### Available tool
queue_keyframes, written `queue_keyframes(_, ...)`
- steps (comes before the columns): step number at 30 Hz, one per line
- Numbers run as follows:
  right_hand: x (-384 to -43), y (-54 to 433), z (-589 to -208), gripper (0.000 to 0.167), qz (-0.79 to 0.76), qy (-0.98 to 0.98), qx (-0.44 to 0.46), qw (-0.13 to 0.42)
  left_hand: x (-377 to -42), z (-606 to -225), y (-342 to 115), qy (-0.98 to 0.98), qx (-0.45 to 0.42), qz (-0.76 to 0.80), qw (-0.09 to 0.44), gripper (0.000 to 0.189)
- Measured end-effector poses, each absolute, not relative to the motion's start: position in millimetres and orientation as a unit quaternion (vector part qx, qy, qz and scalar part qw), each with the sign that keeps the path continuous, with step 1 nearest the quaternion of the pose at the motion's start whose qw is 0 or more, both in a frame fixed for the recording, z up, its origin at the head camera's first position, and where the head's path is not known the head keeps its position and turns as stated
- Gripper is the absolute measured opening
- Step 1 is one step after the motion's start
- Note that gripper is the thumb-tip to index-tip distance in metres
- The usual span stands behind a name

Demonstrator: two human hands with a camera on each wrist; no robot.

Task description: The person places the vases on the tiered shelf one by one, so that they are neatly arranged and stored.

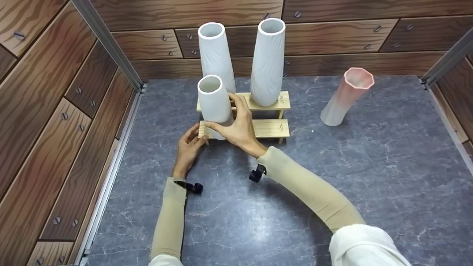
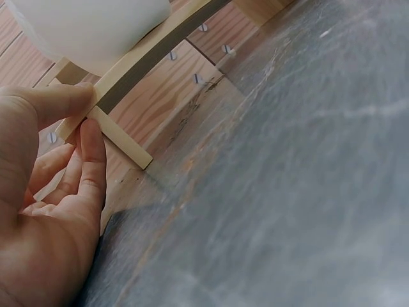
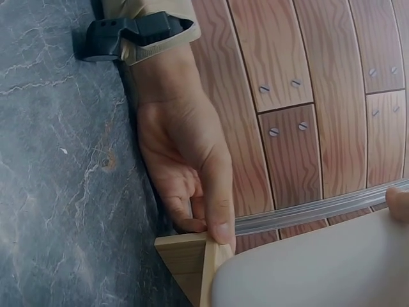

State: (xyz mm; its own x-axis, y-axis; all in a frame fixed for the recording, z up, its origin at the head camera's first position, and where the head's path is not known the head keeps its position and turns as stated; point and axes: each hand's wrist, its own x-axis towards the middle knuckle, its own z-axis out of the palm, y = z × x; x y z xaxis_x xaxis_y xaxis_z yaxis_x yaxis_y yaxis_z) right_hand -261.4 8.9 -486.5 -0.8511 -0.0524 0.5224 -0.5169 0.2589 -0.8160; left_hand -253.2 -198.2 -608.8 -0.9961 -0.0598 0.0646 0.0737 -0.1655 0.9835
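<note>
My right hand (image 1: 242, 125) grips a short white vase (image 1: 213, 103) from its right side, thumb in front. The vase is upright over the left part of the lower board of a two-step wooden stand (image 1: 271, 128). With thumb above and fingers below, my left hand (image 2: 54, 185) pinches the left end of that board. Two taller white vases, one at the back left (image 1: 216, 55) and one at the right (image 1: 268, 70), stand on the upper step. In the right wrist view only a fingertip of the right hand (image 3: 397, 204) shows beside the vase (image 3: 319, 262).
A pink-and-white vase (image 1: 343, 99) with a scalloped rim stands on the grey marbled surface (image 1: 384, 177), right of the stand. Wood-patterned panels (image 1: 340, 35) close off the back and sides, with metal rails (image 1: 111, 177) along the edges.
</note>
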Motion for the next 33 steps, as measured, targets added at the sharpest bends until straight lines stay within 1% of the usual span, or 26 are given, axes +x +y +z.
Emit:
queue_keyframes(6,-256.6,22.5,-483.2,0.085,0.587,-0.758,0.212,0.192,-252.3,-608.8,-199.3,-0.651,-0.004,-0.758,0.041,0.064)
queue_keyframes(12,-251.1,41.6,-480.1,0.08,0.596,-0.742,0.231,0.202,-251.8,-607.7,-200.3,-0.66,-0.002,-0.75,0.046,0.062)
queue_keyframes(18,-242.0,70.2,-474.2,0.077,0.595,-0.751,0.206,0.2,-253.1,-608.0,-198.7,-0.658,0.004,-0.752,0.041,0.064)
queue_keyframes(24,-238.3,106.1,-472.7,0.075,0.596,-0.744,0.2,0.224,-254.5,-608.4,-198.7,-0.656,0.0,-0.754,0.043,0.064)
queue_keyframes(33,-240.0,170.2,-479.7,0.072,0.581,-0.763,0.137,0.248,-252.6,-610.1,-200.2,-0.651,-0.003,-0.758,0.038,0.063)
